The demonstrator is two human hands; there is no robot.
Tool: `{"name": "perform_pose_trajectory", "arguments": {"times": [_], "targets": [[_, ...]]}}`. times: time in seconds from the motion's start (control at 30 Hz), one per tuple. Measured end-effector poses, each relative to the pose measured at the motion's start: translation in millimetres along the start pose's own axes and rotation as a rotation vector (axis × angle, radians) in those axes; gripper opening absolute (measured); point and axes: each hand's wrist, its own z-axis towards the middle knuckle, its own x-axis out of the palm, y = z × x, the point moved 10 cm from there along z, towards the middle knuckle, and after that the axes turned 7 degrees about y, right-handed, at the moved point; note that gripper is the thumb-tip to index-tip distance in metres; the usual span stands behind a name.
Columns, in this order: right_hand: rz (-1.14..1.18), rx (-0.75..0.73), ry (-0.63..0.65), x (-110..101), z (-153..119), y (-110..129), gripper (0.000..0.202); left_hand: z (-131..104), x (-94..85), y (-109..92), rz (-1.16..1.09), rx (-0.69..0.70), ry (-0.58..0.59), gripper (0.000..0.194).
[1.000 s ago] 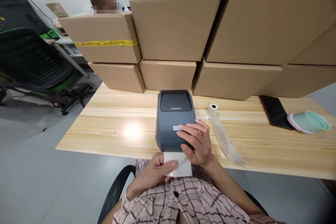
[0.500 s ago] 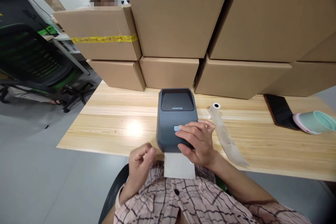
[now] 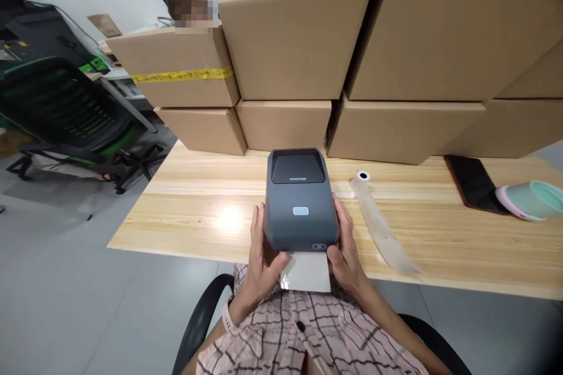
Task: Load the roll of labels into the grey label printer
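Observation:
A dark grey-blue label printer (image 3: 281, 217) stands on the wooden table near its front edge, with a pale blue button (image 3: 301, 211) on its lid. A blank white label strip (image 3: 308, 274) sticks out of its front and hangs past the table edge. My left hand (image 3: 263, 258) wraps the printer's left side, its thumb at the front corner beside the strip. On the opposite side my right hand (image 3: 345, 249) grips the printer, thumb at the lower right corner. Some fingertips are hidden behind the printer's sides.
To the right lies a small roll (image 3: 363, 176) with a translucent strip (image 3: 385, 231) trailing off. Farther right are a dark phone (image 3: 475, 184) and a mint-green cup (image 3: 536, 200) on its side. Stacked cardboard boxes (image 3: 294, 47) line the table's back. Behind them sits a person.
My right hand has moved off the button to the printer's right side. My left hand has gone from a loose fist to the left side. The view has shifted slightly.

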Motion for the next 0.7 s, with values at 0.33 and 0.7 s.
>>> {"name": "perform_pose_trajectory", "arguments": {"times": [0.33, 0.7], "targets": [[-0.315, -0.192, -0.001, -39, 88, 70, 0.093, 95, -53.1, -42, 0.04, 0.26, -0.084, 0.061], [-0.497, -0.26, 0.042, -42, 247, 45, 0.092, 143, -7.8, 35, -0.307, -0.097, 0.26, 0.113]]}}
